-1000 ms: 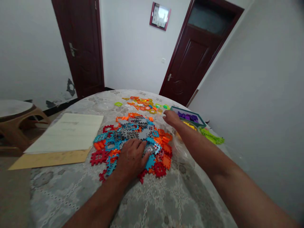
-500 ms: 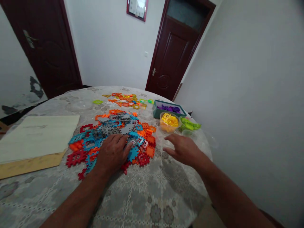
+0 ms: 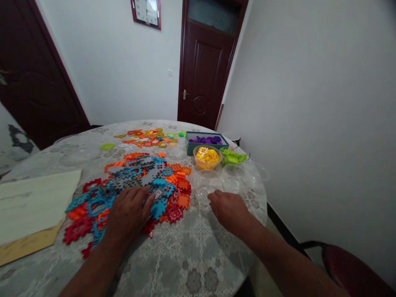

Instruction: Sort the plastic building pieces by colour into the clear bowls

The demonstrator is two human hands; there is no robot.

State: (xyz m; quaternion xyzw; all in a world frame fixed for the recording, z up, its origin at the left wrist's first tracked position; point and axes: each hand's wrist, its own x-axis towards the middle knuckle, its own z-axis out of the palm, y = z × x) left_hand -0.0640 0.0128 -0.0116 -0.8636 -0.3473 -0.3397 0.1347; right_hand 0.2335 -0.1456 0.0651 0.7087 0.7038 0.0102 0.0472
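My left hand (image 3: 128,212) lies palm down on a pile of toothed plastic pieces (image 3: 148,177), its thumb apart from the fingers. The pile mixes blue, grey, orange and red pieces. To the right, my right hand (image 3: 230,212) is low over the tablecloth with its fingertips together beside a clear plastic bowl (image 3: 202,193); what they hold, if anything, is too small to tell. Beyond it are a clear bowl of yellow pieces (image 3: 207,158), a bowl of green pieces (image 3: 232,156) and a green box (image 3: 193,149) with purple pieces.
More orange and yellow pieces (image 3: 148,138) are scattered at the back of the round table (image 3: 179,264). Pale sheets (image 3: 34,206) lie over brown board at the left. Other clear bowls (image 3: 232,177) stand at the right, near the table's edge. A dark red chair (image 3: 352,268) is at lower right.
The view has shifted right, so things appear further left. My right hand's fingers have gone from apart to together, near the clear bowl. My left hand is still on the pile.
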